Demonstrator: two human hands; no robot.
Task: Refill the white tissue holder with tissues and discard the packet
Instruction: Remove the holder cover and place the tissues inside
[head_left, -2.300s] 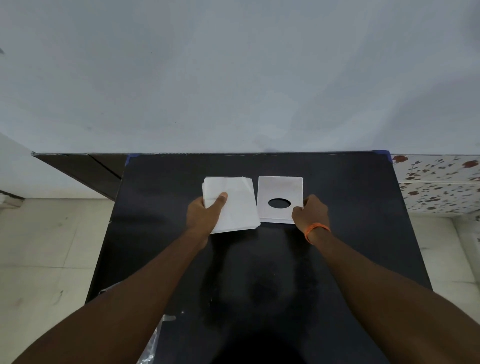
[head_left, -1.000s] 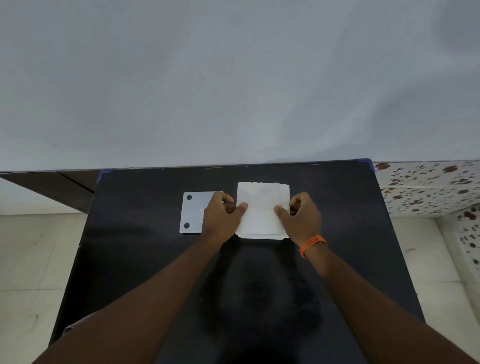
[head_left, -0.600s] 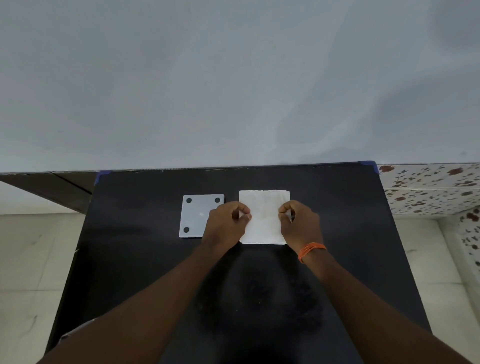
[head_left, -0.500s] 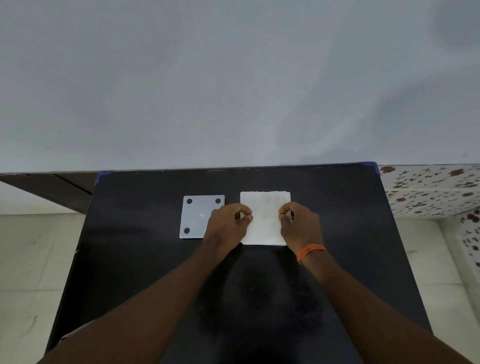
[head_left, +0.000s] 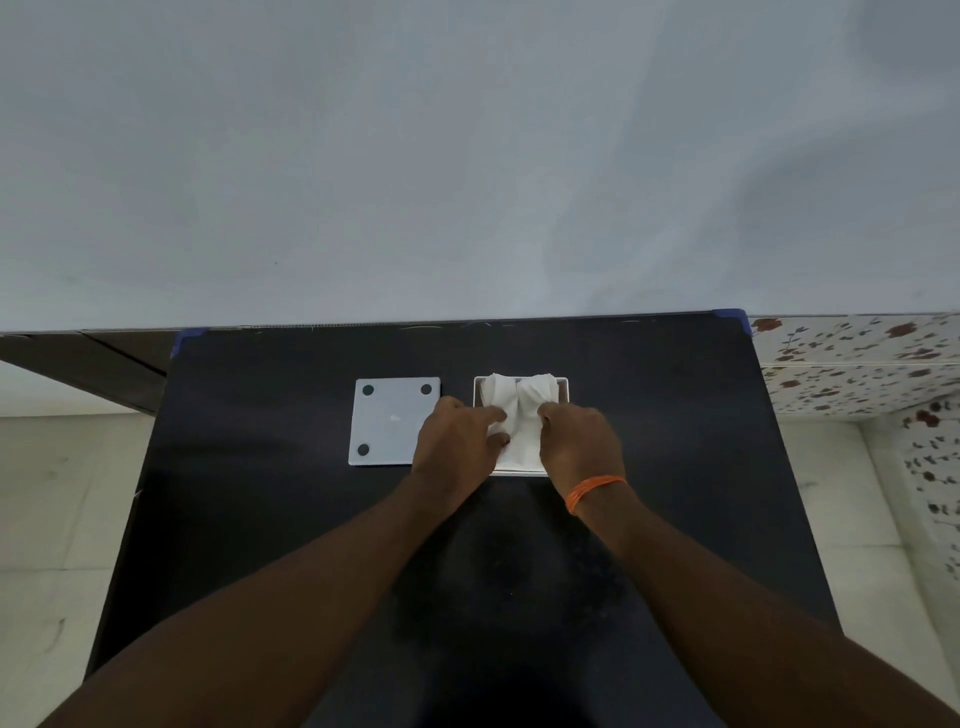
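Open white tissue holder (head_left: 563, 385) on the black counter (head_left: 270, 519), filled with white tissues (head_left: 519, 402) bunched upward at centre. Left hand (head_left: 457, 441) and right hand (head_left: 579, 441) each in a narrow pinching grip on the tissues, pressing them within the holder. Just left of the holder, apart from it, a flat white square panel (head_left: 387, 422) with dark round pads; its near right corner is hidden by the left hand. An orange wristband (head_left: 595, 488) circles the right wrist. Holder's near wall mostly covered by both hands.
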